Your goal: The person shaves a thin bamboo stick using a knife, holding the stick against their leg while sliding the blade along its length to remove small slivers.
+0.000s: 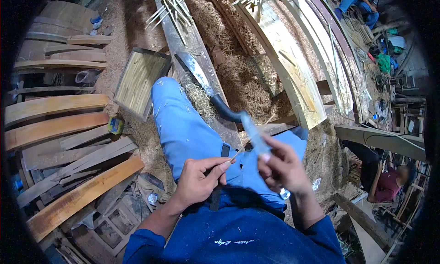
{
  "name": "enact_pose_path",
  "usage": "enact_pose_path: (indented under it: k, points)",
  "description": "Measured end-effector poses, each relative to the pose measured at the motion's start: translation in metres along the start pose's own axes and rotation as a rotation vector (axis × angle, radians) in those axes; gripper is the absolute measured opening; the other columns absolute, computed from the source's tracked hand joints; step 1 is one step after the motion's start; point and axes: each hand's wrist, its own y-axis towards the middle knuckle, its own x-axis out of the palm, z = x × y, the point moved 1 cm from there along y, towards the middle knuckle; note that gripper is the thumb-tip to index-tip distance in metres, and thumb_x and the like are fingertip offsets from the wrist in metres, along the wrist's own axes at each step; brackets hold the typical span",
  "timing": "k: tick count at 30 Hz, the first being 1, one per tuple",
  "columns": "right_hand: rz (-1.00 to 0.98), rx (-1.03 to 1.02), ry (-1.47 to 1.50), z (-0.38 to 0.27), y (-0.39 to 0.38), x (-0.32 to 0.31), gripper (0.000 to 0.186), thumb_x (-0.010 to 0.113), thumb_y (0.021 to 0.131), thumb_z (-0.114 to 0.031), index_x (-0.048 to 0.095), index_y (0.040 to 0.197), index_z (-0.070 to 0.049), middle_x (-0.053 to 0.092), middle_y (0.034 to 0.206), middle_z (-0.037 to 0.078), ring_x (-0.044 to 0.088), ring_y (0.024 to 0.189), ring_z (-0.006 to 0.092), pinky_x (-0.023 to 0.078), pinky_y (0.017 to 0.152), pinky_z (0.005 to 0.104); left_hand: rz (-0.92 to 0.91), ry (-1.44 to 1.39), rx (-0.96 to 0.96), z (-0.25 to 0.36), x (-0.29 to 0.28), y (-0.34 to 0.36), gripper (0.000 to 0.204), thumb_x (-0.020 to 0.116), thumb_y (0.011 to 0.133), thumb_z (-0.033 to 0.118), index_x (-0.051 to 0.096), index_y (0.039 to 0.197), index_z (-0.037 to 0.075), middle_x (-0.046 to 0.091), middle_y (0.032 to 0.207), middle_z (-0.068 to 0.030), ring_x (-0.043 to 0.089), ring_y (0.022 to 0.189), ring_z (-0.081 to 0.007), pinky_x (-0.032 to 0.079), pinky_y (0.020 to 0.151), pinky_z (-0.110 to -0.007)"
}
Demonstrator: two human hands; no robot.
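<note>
My left hand [201,179] is closed, thumb and fingers pinching a thin wooden sliver [237,154] above my lap. To its right, my right hand [286,167] is closed round a pale, knife-like tool [254,134], smeared by motion. The tool's far end meets the black curved handle of a long-bladed knife [197,71]; whether the two are joined I cannot tell. That long blade lies along a narrow plank [208,57] running away from between my knees. Wood shavings [200,99] are heaped beside the blade.
Thin sticks [176,11] lie across the plank's far end. Long curved boards [288,57] stand at the right, more curved boards [55,105] at the left. A framed wooden panel [140,83] is by my left knee. Two other people [387,183] [360,7] sit at the right.
</note>
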Motion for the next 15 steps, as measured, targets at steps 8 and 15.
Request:
enact_pose_path:
  k: [8, 15]
  points:
    - [0.006, -0.006, -0.023, 0.000, -0.001, -0.004, 0.053, 0.053, 0.101, -0.013, 0.036, 0.151, -0.006, 0.049, 0.069, -0.001, 0.044, 0.049, 0.0069, 0.037, 0.041, 0.0227, 0.036, 0.036, 0.020, 0.000, -0.001, 0.000, 0.021, 0.062, 0.098, 0.014, 0.073, 0.109, -0.001, 0.066, 0.065, -0.0033, 0.056, 0.058, -0.0047, 0.043, 0.050, -0.024]
    - [-0.117, 0.056, -0.054, 0.014, 0.001, 0.008, 0.054, 0.052, 0.102, -0.013, 0.034, 0.153, -0.012, 0.049, 0.070, 0.000, 0.045, 0.048, 0.0075, 0.036, 0.039, 0.0231, 0.119, -0.097, -0.006, -0.003, 0.003, 0.003, 0.018, 0.067, 0.094, 0.012, 0.074, 0.105, -0.001, 0.070, 0.070, -0.0050, 0.055, 0.055, -0.0038, 0.043, 0.048, -0.023]
